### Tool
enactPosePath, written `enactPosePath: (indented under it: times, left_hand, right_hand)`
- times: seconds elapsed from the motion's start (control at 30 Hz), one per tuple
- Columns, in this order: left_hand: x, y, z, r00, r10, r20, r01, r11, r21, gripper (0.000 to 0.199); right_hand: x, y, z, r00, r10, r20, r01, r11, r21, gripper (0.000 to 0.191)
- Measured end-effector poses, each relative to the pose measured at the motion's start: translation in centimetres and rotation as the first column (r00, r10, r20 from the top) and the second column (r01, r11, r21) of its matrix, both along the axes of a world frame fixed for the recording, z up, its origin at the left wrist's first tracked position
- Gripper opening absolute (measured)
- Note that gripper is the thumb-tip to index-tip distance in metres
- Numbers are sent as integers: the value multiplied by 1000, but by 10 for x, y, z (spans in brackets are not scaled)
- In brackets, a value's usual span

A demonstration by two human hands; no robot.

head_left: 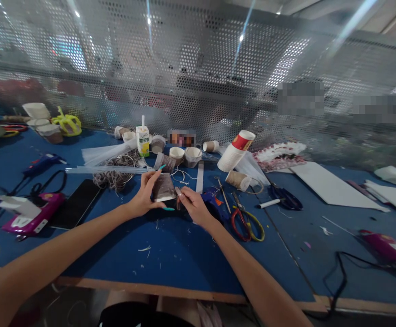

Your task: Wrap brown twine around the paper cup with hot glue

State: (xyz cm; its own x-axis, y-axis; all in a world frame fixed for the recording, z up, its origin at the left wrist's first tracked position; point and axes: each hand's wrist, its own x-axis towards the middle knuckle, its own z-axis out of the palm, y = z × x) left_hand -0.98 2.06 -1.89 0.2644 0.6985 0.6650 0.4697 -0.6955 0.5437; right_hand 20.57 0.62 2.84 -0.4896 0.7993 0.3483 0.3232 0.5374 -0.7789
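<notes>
Left hand (146,193): its grip is holding the cord-wrapped cup (163,186) over the bench (177,263).
Right hand (193,202): fingertips are working at the cup's side; whether they are gripping anything, I cannot tell.
Cord risk: winding could be slipping loose, should either hand relax.
Scissors (247,225): lying to the right, handles nearest the wearer.

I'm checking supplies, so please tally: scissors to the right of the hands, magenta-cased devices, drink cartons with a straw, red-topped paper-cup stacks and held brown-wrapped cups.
Red-and-yellow scissors and dark blue scissors: 2
Left magenta device and right magenta device: 2
Drink carton: 1
Red-topped paper-cup stack: 1
Brown-wrapped cup: 1
Total: 7
</notes>
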Motion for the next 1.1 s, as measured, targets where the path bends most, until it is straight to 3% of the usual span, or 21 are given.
enactPosePath:
  times: [0.17, 0.27, 0.33, 0.43, 0.5, 0.57, 0.63, 0.7, 0.8, 0.93, 1.1]
  left_hand:
    - [1, 1, 1, 993, 116, 29, -118, 991, 58, 104]
    - [2, 2, -1, 989, 139, 42, -141, 987, 73, 101]
    - [3, 2, -2, 987, 151, 48, -153, 987, 48, 101]
    - [3, 1, 0, 983, 178, 55, -178, 984, 7, 99]
    - [2, 0, 2, 982, 175, 72, -176, 984, 6, 97]
    - [2, 0, 3, 985, 145, 97, -147, 989, 10, 93]
    - [2, 0, 3, 986, 108, 123, -112, 993, 23, 90]
    - [2, 1, 1, 988, 77, 136, -84, 995, 50, 90]
    - [2, 3, 0, 988, 87, 124, -97, 993, 73, 94]
    - [4, 1, 2, 987, 126, 96, -135, 986, 94, 93]
    - [6, -3, 3, 992, 107, 70, -115, 987, 109, 92]
  right_hand:
    - [0, -3, 2, 999, -28, -16, 30, 996, 90, 48]
    - [1, -8, 5, 999, 16, 36, -23, 978, 206, 40]
    - [2, -13, 8, 990, 76, 120, -109, 948, 299, 33]
    - [6, -18, 8, 966, 133, 222, -224, 857, 464, 21]
    - [8, -20, 8, 978, 85, 189, -181, 795, 579, 13]
    - [8, -21, 7, 997, -41, 67, -11, 770, 638, 7]
    - [7, -20, 7, 981, -181, -64, 182, 775, 605, 6]
    - [5, -16, 7, 964, -243, -105, 262, 814, 519, 10]
    - [1, -12, 5, 980, -201, -12, 185, 874, 450, 28]
    - [-7, -13, 0, 980, -201, 10, 173, 867, 468, 65]
    - [-13, -19, 0, 983, -175, -54, 182, 930, 319, 80]
